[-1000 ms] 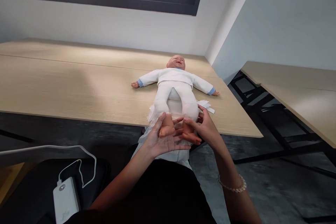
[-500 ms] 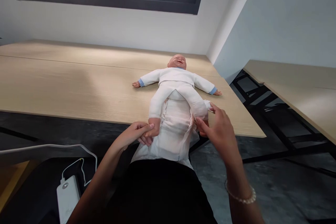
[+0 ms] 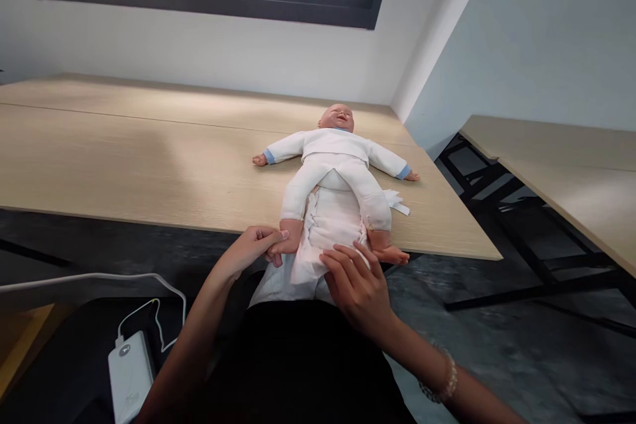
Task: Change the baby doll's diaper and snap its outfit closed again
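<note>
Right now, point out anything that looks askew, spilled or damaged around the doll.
The diaper looks askew: its near end hangs past the edge of the table, by the right hand, and a white flap splays out beside the doll. No spill or damage shows.

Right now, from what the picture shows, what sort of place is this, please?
Probably a training room or classroom, though I cannot be sure. A doll lies on a long table below a barred window, and a second table stands to the right.
</note>
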Available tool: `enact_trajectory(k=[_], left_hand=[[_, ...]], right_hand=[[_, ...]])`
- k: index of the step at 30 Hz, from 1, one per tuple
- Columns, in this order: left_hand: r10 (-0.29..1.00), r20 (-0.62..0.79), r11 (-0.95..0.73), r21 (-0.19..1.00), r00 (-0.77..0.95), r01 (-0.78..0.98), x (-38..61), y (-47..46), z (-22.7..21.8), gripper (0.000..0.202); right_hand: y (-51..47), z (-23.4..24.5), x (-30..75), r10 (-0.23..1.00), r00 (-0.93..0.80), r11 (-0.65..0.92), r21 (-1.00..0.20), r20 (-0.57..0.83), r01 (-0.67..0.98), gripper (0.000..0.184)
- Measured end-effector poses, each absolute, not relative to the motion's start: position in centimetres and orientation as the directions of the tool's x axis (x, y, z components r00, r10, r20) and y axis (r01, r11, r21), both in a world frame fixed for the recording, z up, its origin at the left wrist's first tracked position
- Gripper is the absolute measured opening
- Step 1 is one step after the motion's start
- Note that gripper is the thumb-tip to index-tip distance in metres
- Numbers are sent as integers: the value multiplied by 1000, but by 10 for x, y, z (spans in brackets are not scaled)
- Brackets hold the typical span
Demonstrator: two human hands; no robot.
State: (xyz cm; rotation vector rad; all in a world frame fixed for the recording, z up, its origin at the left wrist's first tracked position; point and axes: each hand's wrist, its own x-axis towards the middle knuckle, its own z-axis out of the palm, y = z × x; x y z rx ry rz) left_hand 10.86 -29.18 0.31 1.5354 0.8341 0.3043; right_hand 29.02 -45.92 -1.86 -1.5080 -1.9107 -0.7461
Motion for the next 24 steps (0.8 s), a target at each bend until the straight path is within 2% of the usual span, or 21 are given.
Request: enact_trajectory(k=[6, 8, 10, 13, 15, 17, 18, 20, 22, 24], left_hand=[[634, -266, 32, 947, 726, 318, 111, -292, -2, 45], [611, -259, 15, 948, 748, 317, 116, -294, -3, 45], [586, -253, 0, 950, 770, 313, 121, -299, -3, 46], [555, -254, -32, 945, 792, 326, 128, -307, -1, 48], [536, -275, -73, 927, 798, 368, 130, -312, 3, 49], [584, -262, -197, 873, 769, 447, 131, -316, 12, 49], [637, -212, -292, 823, 742, 486, 132, -316, 18, 47], [702, -12, -508, 692, 712, 513, 138, -312, 33, 42], [627, 201, -694, 583, 753, 423, 149, -301, 47, 34], [482, 328, -813, 515, 812, 274, 168, -285, 56, 29]], right_hand=[[-411, 69, 313, 568, -302, 95, 304, 766, 948, 17], [-374, 87, 329, 605, -292, 71, 314, 741, 947, 23], [-331, 95, 351, 725, -182, 60, 203, 664, 977, 28], [-275, 90, 386, 902, -45, 73, -50, 429, 996, 26], [-250, 80, 404, 954, 31, 33, -208, 299, 978, 29], [-238, 69, 415, 969, 63, 9, -288, 239, 958, 32], [-235, 64, 418, 968, 67, 12, -312, 242, 950, 32], [-232, 57, 423, 954, 70, 40, -355, 293, 934, 26], [-232, 55, 426, 934, 86, 65, -400, 348, 914, 18], [-233, 56, 430, 926, 114, 62, -442, 360, 895, 18]])
